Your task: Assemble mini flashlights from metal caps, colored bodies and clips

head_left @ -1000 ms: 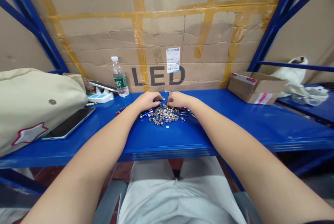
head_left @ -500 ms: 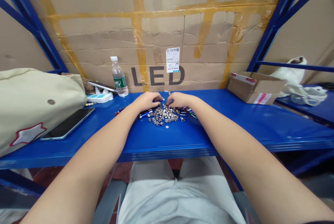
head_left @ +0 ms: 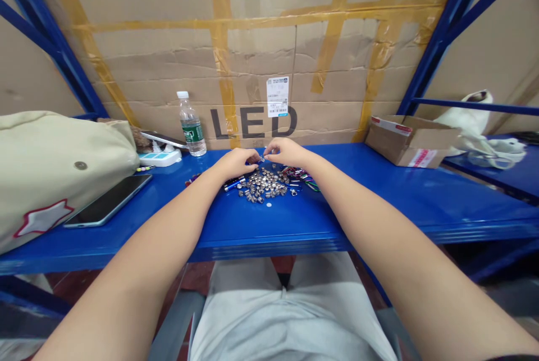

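Just beside the fingers [head_left: 254,156], small metal pieces [head_left: 261,186]

A blue steel shelf [head_left: 261,232] carries a heap of small metal caps [head_left: 263,186] just below the fingers [head_left: 252,155]. Well left of the fingers lie a tablet [head_left: 107,200], a power strip [head_left: 159,159], a water bottle [head_left: 191,125] and a cloth bag [head_left: 59,170]; a cardboard box [head_left: 410,142] sits well to their right.
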A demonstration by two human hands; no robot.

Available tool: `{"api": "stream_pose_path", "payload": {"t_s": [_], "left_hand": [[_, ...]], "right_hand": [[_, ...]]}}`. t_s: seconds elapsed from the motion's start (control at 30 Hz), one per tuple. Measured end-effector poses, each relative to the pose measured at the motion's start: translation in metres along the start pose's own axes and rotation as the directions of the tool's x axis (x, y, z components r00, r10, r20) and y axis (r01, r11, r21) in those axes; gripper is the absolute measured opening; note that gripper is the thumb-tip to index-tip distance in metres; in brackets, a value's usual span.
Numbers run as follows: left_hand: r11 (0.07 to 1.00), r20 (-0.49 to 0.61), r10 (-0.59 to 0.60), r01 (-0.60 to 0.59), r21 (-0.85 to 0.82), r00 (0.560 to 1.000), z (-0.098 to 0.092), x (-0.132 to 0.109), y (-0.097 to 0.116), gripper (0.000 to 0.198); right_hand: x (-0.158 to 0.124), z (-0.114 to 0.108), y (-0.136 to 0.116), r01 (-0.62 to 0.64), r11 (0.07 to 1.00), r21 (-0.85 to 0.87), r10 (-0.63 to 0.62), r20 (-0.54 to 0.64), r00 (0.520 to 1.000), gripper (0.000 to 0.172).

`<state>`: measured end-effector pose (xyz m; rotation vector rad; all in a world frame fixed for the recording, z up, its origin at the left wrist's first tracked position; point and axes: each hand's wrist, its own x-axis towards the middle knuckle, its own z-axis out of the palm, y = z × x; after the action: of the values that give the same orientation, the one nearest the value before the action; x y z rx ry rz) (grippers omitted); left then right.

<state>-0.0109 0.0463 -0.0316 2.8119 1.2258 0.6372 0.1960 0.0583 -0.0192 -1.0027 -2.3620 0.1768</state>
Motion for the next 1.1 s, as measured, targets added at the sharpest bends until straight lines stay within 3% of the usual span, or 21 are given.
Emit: {"api": "stream_pose_path", "payload": {"t_s": [0.27, 0.43, 0.57, 0.63, 0.77, 0.87, 1.1], "left_hand": [[0.999, -0.047, 0.004, -0.006, -0.040, 0.999, 0.002, -0.001, 0.000, 0.018], [0.998, -0.064, 0.014, -0.018, -0.063, 0.998, 0.002, 0.000, -0.001, 0.015], [0.998, -0.080, 0.007, -0.011, -0.058, 0.997, 0.002, 0.000, -0.001, 0.016], [0.998, -0.074, -0.002, -0.003, -0.059, 0.997, 0.003, 0.000, -0.002, 0.017], [1.000, -0.063, 0.002, -0.003, -0.022, 0.998, 0.003, 0.000, -0.002, 0.019], [1.000, -0.062, 0.016, -0.016, 0.007, 0.998, 0.002, 0.000, -0.001, 0.020], [1.000, -0.071, 0.007, -0.005, 0.026, 0.997, 0.003, 0.002, 0.001, 0.028]], "right_hand": [[0.001, 0.006, -0.007, 0.083, 0.994, 0.066, -0.080, -0.047, 0.996, 0.014], [0.002, 0.005, -0.005, 0.069, 0.996, 0.055, -0.069, -0.011, 0.998, 0.016], [0.002, 0.005, 0.003, -0.011, 0.998, 0.068, 0.014, -0.046, 0.999, 0.022], [0.001, 0.005, 0.009, -0.060, 0.998, -0.030, 0.060, 0.005, 0.998, 0.020], [-0.001, 0.006, 0.018, -0.100, 0.979, -0.178, 0.138, 0.214, 0.967, 0.010], [-0.002, 0.007, 0.018, -0.107, 0.979, -0.175, 0.146, 0.228, 0.962, 0.009], [-0.002, 0.004, 0.008, -0.195, 0.952, 0.238, 0.170, 0.121, 0.978, 0.013]]}}
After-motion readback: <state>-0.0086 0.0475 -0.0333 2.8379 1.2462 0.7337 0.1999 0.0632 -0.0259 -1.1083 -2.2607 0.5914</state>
